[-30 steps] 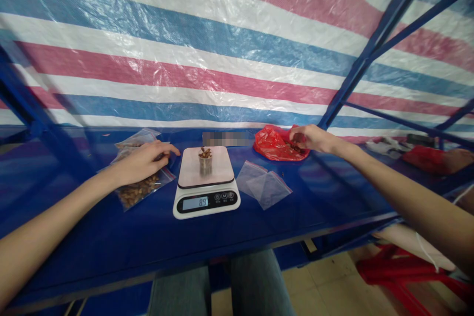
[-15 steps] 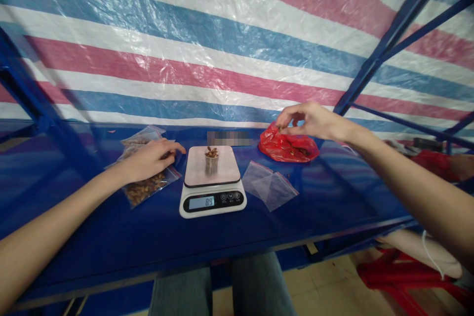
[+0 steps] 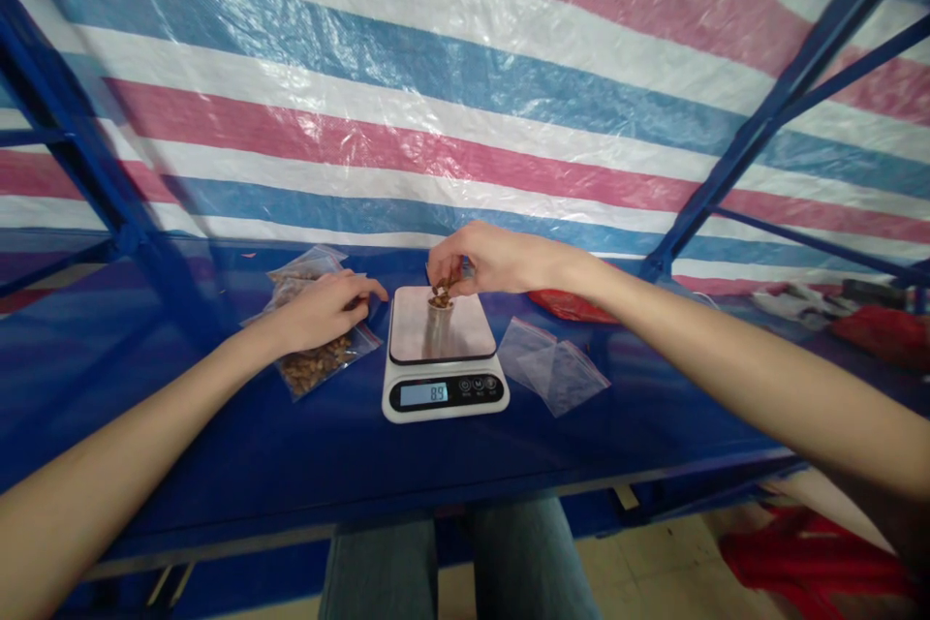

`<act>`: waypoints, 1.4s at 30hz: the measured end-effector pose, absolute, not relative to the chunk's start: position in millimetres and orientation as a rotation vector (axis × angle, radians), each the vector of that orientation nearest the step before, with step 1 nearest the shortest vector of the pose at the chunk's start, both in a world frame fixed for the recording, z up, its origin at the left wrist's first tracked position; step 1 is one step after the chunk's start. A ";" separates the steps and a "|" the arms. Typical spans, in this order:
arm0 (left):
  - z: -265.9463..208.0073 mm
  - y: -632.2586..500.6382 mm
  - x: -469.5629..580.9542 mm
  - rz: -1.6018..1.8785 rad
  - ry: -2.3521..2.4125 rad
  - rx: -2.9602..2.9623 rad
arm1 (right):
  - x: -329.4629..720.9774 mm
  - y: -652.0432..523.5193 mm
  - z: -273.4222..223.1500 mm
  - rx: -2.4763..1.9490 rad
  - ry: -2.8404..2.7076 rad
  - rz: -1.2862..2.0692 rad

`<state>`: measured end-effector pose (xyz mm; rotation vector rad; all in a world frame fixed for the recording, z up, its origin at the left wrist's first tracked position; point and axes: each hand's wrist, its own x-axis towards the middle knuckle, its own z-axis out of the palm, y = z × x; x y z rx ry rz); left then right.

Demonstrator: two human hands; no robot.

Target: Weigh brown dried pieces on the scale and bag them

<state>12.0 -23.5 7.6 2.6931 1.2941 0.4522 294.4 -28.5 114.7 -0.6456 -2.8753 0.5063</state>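
Note:
A white digital scale (image 3: 445,392) stands on the blue table, its display reading 8.9. On its plate is a small metal cup (image 3: 440,320) filled with brown nut-like pieces (image 3: 440,300). My right hand (image 3: 494,257) is right above the cup, with thumb and fingers pinched around small brown pieces at the rim. To the left of the scale, my left hand (image 3: 324,310) lies on clear zip bags (image 3: 312,373) of similar brown pieces. Its index finger reaches toward the scale, the other fingers are loosely bent, and it grips nothing visible.
Two flat clear zip bags (image 3: 571,383) lie right of the scale. Behind my right forearm is a red plastic bag (image 3: 571,305), partly hidden. Blue metal posts (image 3: 727,155) and a striped tarp (image 3: 407,58) stand behind the table. A red stool (image 3: 806,552) is at lower right.
My right hand has moved left from the red bag to the cup on the scale, carrying brown pieces. The left hand stays on the zip bags. The display still reads 8.9.

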 end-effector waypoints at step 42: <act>2.5 -16.6 5.3 0.544 1.176 2.682 | 390.2 -27.9 4.2 -0.989 -2.002 0.227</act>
